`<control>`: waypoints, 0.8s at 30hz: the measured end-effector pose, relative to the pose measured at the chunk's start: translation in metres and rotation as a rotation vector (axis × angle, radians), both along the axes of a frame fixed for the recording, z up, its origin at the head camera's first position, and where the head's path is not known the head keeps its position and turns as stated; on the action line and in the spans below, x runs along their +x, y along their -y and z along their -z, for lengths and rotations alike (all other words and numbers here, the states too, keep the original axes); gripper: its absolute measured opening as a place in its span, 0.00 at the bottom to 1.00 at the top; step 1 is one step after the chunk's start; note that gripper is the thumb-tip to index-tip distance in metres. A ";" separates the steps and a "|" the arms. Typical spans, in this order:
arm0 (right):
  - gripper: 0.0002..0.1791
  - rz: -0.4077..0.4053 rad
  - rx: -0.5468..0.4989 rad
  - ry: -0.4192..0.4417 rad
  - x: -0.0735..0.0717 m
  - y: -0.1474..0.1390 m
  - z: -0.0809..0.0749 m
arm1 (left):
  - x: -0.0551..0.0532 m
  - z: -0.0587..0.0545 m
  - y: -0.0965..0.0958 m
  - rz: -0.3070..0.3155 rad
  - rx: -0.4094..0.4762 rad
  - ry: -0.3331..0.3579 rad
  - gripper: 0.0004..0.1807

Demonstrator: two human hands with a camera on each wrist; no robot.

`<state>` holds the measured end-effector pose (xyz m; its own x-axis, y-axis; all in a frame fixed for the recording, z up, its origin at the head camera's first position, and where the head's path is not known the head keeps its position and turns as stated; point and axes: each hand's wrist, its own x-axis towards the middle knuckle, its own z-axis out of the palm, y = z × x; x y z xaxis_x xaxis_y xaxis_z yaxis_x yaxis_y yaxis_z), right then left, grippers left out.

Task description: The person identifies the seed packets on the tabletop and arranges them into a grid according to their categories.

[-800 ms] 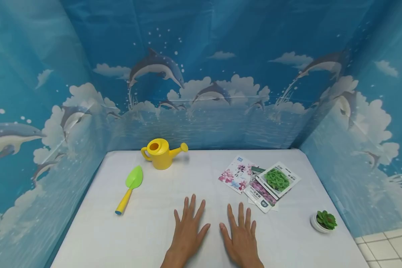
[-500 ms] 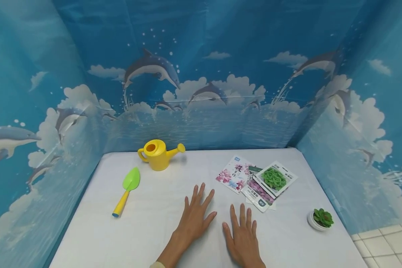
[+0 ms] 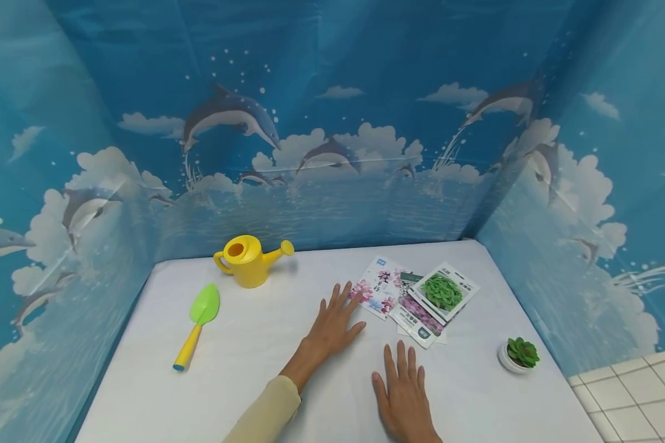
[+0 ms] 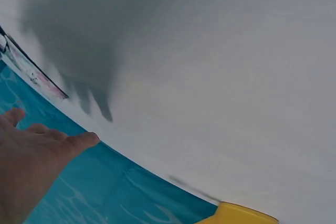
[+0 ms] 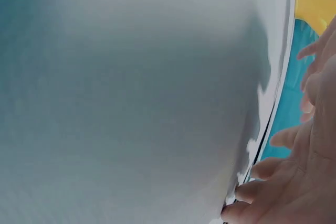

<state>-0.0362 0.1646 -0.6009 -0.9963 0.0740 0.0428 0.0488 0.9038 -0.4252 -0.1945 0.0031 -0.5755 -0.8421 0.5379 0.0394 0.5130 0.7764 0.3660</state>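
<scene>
My left hand (image 3: 332, 323) reaches forward over the table with fingers spread, its fingertips at the near left edge of a pink-flowered seed packet (image 3: 379, 287). In the left wrist view that hand (image 4: 42, 156) hovers above the white surface and casts a shadow; nothing is in it. My right hand (image 3: 403, 394), palm down with straight fingers, is nearer the front, just below the pile of seed packets. A packet with green leaves (image 3: 443, 293) lies on top of a purple-flowered packet (image 3: 418, 319). The right wrist view shows the right hand (image 5: 294, 177) holding nothing.
A yellow watering can (image 3: 248, 261) stands at the back left of the white table (image 3: 255, 344). A green trowel with a yellow handle (image 3: 197, 326) lies in front of it. A small potted succulent (image 3: 518, 355) sits at the right. Blue dolphin-print curtains (image 3: 332, 203) enclose the table.
The left hand has moved forward and to the right, up to the pink-flowered packet, bringing its sleeve into view. The right hand stays nearly in place. The head view has shifted slightly.
</scene>
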 end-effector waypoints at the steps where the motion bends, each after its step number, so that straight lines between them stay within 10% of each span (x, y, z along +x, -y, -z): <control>1: 0.36 -0.003 -0.005 -0.004 0.000 0.000 0.000 | -0.003 0.000 -0.002 0.001 -0.002 0.011 0.40; 24: 0.35 -0.019 -0.075 -0.017 0.001 -0.005 0.008 | -0.025 0.010 -0.036 0.095 -0.154 -0.005 0.36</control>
